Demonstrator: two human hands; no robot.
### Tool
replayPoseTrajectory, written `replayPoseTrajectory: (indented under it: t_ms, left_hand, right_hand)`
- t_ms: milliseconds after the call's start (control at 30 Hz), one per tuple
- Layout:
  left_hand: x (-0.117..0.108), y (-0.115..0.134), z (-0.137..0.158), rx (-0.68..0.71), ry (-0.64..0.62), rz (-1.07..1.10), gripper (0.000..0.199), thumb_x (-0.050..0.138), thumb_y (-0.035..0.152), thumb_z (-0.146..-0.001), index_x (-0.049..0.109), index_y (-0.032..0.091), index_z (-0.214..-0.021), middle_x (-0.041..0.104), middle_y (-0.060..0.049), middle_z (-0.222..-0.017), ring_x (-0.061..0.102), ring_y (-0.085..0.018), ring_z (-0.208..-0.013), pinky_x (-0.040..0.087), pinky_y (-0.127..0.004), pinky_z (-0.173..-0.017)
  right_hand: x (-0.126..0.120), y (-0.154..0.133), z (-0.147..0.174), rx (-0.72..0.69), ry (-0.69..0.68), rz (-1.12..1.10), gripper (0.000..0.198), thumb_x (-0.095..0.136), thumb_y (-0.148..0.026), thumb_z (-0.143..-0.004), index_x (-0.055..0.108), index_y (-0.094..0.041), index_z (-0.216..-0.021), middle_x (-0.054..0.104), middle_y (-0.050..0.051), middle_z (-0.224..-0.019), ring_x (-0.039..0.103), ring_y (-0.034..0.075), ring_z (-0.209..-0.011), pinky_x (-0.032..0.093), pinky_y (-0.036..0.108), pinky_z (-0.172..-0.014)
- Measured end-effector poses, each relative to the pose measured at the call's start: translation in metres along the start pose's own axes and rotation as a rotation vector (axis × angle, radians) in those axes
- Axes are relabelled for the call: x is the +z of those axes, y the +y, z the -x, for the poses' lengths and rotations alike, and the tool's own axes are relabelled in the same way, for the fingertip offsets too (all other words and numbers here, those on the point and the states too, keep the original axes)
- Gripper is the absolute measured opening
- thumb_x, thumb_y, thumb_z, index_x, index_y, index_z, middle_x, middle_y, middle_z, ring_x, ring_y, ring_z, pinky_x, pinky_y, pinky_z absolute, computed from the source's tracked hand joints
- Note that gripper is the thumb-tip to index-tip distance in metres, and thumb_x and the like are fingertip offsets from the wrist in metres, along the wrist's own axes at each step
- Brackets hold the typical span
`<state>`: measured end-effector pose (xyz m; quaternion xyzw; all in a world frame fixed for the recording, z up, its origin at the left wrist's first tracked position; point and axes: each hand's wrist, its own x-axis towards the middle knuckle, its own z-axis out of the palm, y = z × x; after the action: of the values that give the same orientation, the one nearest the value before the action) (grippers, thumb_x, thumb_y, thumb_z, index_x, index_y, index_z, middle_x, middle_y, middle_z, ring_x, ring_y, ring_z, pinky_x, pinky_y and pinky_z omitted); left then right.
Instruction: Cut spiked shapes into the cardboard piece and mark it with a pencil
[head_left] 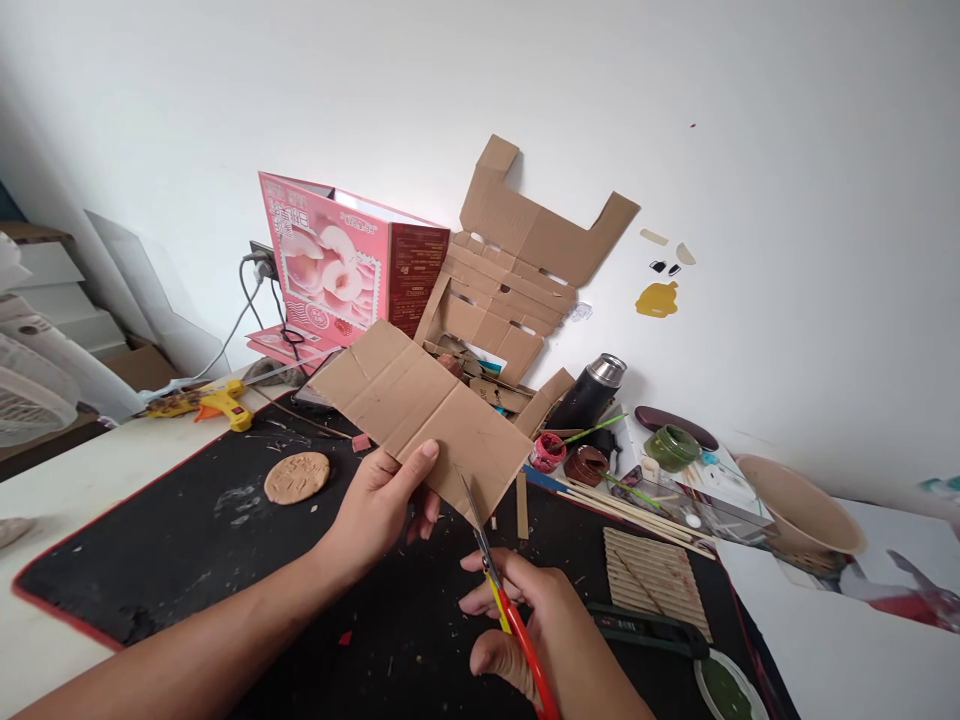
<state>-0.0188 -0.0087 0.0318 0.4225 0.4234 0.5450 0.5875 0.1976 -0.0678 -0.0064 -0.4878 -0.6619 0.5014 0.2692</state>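
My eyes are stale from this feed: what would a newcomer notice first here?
Probably the bright pink box printed with peaches, standing at the back, left of centre. Next, mid-picture, the flat brown cardboard sheet in the left fingers, with the red-and-yellow-handled metal scissors in the right fingers at its near corner. Behind, a large cut-out brown cardboard piece stands against the white wall.

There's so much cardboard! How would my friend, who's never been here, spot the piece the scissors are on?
Find the black mat with the red edge. Above it, the left hand holds up a creased brown cardboard piece, with red-and-yellow scissors at its bottom corner. Unlike the notched, slotted cardboard standing behind, this one is a plain four-sided sheet with no slots showing.
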Motion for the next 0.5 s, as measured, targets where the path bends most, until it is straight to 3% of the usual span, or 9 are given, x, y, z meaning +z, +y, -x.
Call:
replayPoseTrajectory:
  t_ms: [67,233,500]
  left_hand:
    - [0.0004,0.0016,0.0008,0.004,-0.01,-0.009,0.069,0.076,0.084,-0.069,0.057,0.019,-0.056,0.056,-0.001,-0.037,0.045,-0.009,-0.028,0.03,-0.018,-0.03]
    - [-0.0001,0.0024,0.0032,0.018,-0.019,-0.019,0.07,0.076,0.084,-0.071,0.057,0.018,-0.053,0.056,-0.001,-0.039,0.048,-0.009,-0.029,0.032,-0.018,-0.031]
    - [-0.0006,0.0064,0.0073,0.015,-0.017,-0.079,0.074,0.074,0.087,-0.07,0.057,0.018,-0.05,0.056,-0.002,-0.038,0.046,-0.008,-0.03,0.033,-0.018,-0.032]
  right_hand:
    - [0.001,0.0008,0.0002,-0.007,0.006,-0.002,0.088,0.086,-0.085,-0.064,0.075,-0.022,-0.124,0.085,0.014,-0.094,0.083,0.032,-0.085,0.064,0.033,-0.075]
    - [0.0039,-0.0005,0.0016,-0.024,0.001,0.069,0.071,0.076,-0.081,-0.082,0.075,-0.02,-0.118,0.071,0.002,-0.074,0.069,0.017,-0.056,0.051,0.021,-0.052]
    - [0.0005,-0.0085,0.0027,-0.009,-0.016,0.163,0.06,0.069,-0.073,-0.093,0.072,-0.018,-0.118,0.054,-0.003,-0.066,0.06,0.014,-0.051,0.044,0.019,-0.046]
